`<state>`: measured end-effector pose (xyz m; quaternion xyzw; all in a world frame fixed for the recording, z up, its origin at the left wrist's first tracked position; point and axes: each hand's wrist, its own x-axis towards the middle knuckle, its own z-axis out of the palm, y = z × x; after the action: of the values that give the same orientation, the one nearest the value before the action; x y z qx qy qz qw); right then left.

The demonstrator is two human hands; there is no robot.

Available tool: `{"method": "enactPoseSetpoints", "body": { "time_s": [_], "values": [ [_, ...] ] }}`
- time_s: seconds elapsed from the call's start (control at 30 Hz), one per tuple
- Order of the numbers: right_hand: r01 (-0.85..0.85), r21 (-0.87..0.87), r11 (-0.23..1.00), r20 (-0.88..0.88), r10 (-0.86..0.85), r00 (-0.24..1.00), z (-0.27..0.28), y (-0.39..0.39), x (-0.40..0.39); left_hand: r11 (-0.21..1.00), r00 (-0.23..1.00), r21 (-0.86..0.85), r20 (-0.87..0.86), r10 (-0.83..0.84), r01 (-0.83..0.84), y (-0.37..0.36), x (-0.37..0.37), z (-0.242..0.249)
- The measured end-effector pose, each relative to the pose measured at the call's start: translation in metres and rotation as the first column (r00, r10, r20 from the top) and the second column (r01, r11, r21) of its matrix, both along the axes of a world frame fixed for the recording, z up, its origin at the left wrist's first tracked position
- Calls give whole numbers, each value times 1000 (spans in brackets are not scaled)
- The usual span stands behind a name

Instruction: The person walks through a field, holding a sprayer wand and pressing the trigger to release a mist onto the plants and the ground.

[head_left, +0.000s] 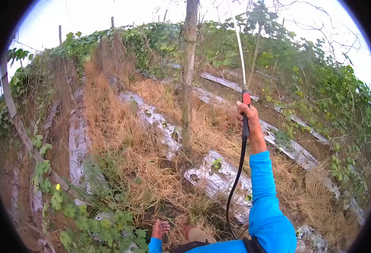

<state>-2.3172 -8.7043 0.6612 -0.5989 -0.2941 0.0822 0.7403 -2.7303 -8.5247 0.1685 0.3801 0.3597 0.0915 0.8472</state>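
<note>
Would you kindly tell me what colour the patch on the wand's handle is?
The patch is red; it shows best in the head view.

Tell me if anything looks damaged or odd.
The silvery ground sheeting near the wooden post looks worn: wrinkled, with ragged openings, some perhaps for plants. The grass around it is mostly brown, unlike the green vines. The wand in the right hand looks undamaged.

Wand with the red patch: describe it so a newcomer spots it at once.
Find the central wooden post, then the raised blue sleeve to its right. Above the sleeve, the right grip holds the wand by its black handle. Unlike the post, its shaft is thin and whitish, above a red patch.
</note>
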Motion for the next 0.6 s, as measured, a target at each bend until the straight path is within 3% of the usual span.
{"method": "enactPoseSetpoints", "body": {
  "time_s": [0.07,0.23,0.37,0.47,0.57,0.6],
  "values": [
    [-52,87,995,-129,63,990,22,-30,-2,1000,1000,19,-16,11,-11,-36,-10,23],
    [-189,199,961,-77,208,975,92,-87,18,996,999,77,-24,43,-41,-100,-43,38],
    [-183,212,960,33,180,983,161,-135,59,992,994,63,9,109,-109,-142,-65,31],
    [-32,187,982,159,2,987,172,-181,81,979,987,133,-33,158,-153,-192,-69,37],
    [-36,184,982,197,-1,980,162,-232,81,974,978,147,-89,189,-175,-263,-62,36],
    [-50,183,982,201,12,980,155,-251,75,984,984,75,-61,169,-165,-287,-61,27]
  ]
}}
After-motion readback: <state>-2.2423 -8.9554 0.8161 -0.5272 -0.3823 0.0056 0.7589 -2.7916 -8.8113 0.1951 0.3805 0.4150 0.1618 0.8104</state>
